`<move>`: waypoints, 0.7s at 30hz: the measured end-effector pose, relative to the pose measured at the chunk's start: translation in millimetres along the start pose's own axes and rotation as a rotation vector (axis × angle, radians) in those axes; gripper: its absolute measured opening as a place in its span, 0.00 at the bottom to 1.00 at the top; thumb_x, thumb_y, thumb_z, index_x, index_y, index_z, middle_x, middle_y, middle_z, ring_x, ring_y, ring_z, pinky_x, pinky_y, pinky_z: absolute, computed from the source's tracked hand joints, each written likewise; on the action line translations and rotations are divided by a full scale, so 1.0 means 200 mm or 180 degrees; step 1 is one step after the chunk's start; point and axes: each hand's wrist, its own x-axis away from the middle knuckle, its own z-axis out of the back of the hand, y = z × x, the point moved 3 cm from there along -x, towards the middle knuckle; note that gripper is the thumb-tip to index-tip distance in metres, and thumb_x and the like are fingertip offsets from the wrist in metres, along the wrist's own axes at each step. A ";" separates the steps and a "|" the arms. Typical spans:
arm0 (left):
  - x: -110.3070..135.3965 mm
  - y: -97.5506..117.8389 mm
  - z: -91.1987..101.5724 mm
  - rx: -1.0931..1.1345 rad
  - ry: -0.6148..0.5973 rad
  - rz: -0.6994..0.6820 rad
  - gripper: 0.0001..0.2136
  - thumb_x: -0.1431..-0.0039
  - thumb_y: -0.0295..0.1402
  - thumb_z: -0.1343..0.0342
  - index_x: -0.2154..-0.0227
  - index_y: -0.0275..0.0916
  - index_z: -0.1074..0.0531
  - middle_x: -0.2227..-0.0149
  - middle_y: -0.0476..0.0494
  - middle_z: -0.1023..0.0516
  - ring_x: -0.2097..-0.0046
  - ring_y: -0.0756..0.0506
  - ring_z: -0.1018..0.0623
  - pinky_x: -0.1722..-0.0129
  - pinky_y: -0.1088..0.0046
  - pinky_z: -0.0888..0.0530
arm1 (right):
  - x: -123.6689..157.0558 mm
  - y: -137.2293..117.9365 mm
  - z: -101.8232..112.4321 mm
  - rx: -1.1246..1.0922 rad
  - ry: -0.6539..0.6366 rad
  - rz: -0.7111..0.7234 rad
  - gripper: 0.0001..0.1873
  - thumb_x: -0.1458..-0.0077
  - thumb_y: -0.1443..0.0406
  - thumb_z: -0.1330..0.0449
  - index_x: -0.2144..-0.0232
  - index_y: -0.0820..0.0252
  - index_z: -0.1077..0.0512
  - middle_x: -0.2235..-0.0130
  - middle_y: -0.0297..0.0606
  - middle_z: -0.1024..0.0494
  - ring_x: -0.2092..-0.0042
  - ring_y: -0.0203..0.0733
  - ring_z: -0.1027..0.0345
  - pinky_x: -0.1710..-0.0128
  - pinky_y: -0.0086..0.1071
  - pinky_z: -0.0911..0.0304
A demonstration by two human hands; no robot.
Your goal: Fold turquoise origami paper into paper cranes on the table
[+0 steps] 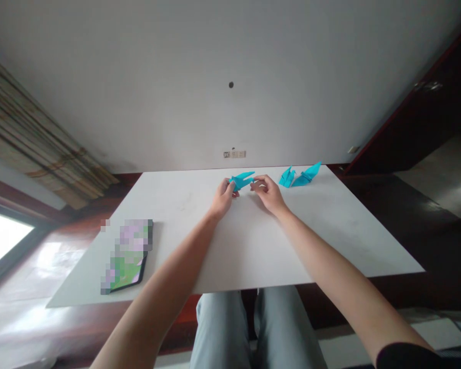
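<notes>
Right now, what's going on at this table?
A person sits at a white table holding a blue folded paper figure just above it. The left hand grips one end and the right hand pinches the other. A second figure and a third figure lie to its right, near the far edge. A tablet lies at the near left.

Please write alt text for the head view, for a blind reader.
Left hand and right hand hold a blue folded paper figure over a white table. Two more blue paper figures lie to the right; a tablet lies near the left edge.
</notes>
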 end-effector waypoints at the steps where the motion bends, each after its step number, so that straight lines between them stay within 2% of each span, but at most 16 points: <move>1: 0.00 0.00 0.00 -0.0003 -0.0028 -0.0005 0.18 0.22 0.52 0.41 0.61 0.42 0.27 0.65 0.46 0.17 0.65 0.47 0.20 0.61 0.68 0.24 | 0.00 0.01 0.01 0.0065 -0.0011 0.0065 0.31 0.40 0.35 0.25 0.51 0.50 0.20 0.62 0.37 0.15 0.66 0.43 0.26 0.69 0.35 0.37; 5: 0.00 0.03 0.02 -0.0180 -0.0010 -0.0011 0.14 0.21 0.43 0.44 0.63 0.42 0.26 0.70 0.48 0.21 0.67 0.47 0.23 0.62 0.70 0.27 | 0.00 0.00 0.02 0.0308 -0.0022 0.0230 0.31 0.35 0.34 0.29 0.49 0.50 0.17 0.57 0.40 0.14 0.65 0.43 0.25 0.70 0.35 0.39; 9: 0.02 0.07 0.02 -0.0297 0.0026 0.0011 0.13 0.22 0.38 0.45 0.66 0.42 0.27 0.72 0.49 0.23 0.68 0.48 0.24 0.63 0.70 0.28 | 0.00 -0.02 0.03 0.0497 0.0039 0.0347 0.34 0.33 0.31 0.33 0.51 0.51 0.16 0.58 0.41 0.14 0.68 0.41 0.28 0.69 0.37 0.38; 16: 0.03 0.10 0.02 -0.0401 -0.0199 -0.0041 0.15 0.24 0.42 0.44 0.68 0.43 0.29 0.73 0.49 0.23 0.69 0.47 0.25 0.64 0.70 0.27 | -0.02 -0.03 0.04 0.0321 0.0142 0.0281 0.34 0.36 0.28 0.33 0.57 0.50 0.20 0.61 0.38 0.17 0.63 0.45 0.25 0.62 0.38 0.31; 21: 0.03 0.08 0.01 -0.0384 -0.0342 -0.0168 0.19 0.24 0.51 0.41 0.67 0.44 0.29 0.73 0.48 0.23 0.69 0.47 0.25 0.65 0.69 0.27 | -0.03 -0.02 0.05 0.0168 0.0220 0.0144 0.38 0.41 0.25 0.32 0.61 0.50 0.24 0.63 0.36 0.21 0.63 0.44 0.29 0.63 0.37 0.32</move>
